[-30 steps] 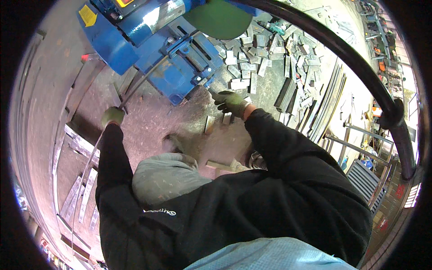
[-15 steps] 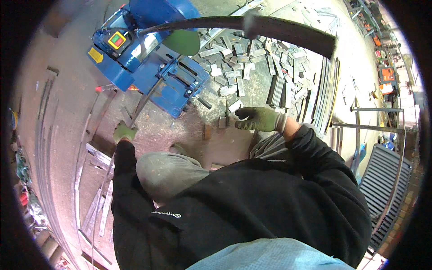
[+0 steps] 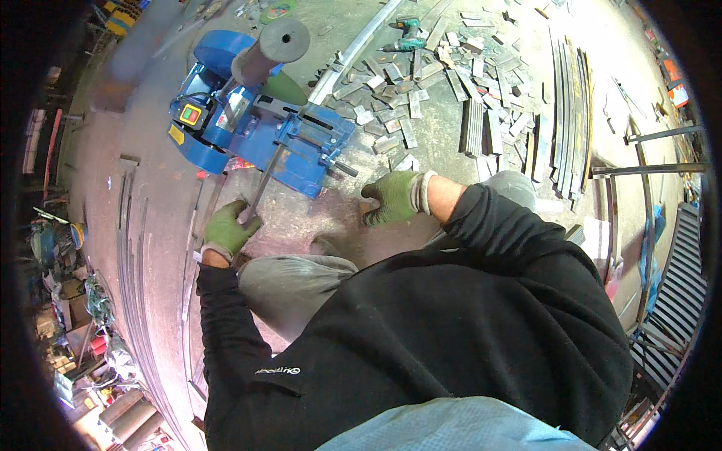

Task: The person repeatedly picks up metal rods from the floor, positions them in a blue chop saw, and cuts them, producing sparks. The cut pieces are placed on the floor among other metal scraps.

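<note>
A wide fisheye view looks steeply down and forward from the wearer's head: the torso point(image 3: 451, 323) looms closest, the left hand point(image 3: 231, 227) and right hand point(image 3: 395, 199) lie farther off, the floor point(image 3: 105, 165) beyond, its cluttered left edge included.

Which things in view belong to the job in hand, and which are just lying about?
Apparently in use:
- blue metal cut-off saw
- long, dark metal bar, running into its clamp
- green-gloved left hand, at the bar
- green-gloved right hand, nearby

Apparently lying about:
- short, grey rectangular metal pieces
- green-and-black power drill
- long, dark metal strips
</note>
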Demonstrator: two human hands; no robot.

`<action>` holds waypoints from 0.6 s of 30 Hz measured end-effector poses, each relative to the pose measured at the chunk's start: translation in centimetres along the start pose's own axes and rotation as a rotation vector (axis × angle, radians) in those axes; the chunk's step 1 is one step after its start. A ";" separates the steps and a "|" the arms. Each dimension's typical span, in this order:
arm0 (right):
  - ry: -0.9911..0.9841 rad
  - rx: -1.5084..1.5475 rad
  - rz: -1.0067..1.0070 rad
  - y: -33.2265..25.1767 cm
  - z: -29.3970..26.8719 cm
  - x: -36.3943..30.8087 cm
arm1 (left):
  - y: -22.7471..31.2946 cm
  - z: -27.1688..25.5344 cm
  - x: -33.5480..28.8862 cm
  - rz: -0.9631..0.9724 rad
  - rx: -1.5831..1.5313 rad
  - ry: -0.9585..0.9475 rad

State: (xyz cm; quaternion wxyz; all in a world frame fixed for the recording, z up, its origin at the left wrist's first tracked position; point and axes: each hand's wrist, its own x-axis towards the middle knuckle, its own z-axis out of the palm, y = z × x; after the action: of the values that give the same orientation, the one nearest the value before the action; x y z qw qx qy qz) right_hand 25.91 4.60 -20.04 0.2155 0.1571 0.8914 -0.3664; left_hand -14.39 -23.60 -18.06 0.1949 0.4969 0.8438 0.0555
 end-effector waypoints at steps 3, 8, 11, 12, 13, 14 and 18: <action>0.045 0.030 -0.022 0.4 -1.7 -1.0 | 8.1 -1.5 0.2 0.185 0.066 -0.028; 0.245 0.150 0.043 -0.2 -8.8 -5.2 | 20.0 0.8 1.0 0.634 0.129 0.018; 0.606 0.552 -0.122 -3.1 -14.7 -8.4 | 25.0 3.0 1.2 0.639 0.251 -0.208; 0.604 0.649 -0.269 -4.2 -17.3 -10.1 | 26.1 3.7 1.2 0.639 0.268 -0.264; 0.718 0.699 -0.435 -6.0 -19.1 -10.8 | 26.8 4.3 1.2 0.652 0.285 -0.307; 0.680 0.721 -0.518 -7.9 -21.5 -12.0 | 27.2 5.0 1.2 0.635 0.339 -0.350; 0.775 -0.448 -0.700 -17.3 -29.1 -13.2 | 26.1 6.9 1.2 0.586 0.430 -0.455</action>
State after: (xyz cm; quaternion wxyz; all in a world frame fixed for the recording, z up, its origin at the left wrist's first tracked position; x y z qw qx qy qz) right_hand 21.83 12.15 15.23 -0.2337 -0.0744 0.9602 -0.1337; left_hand 9.08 -10.17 -17.27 0.2441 0.7446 0.5948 -0.1794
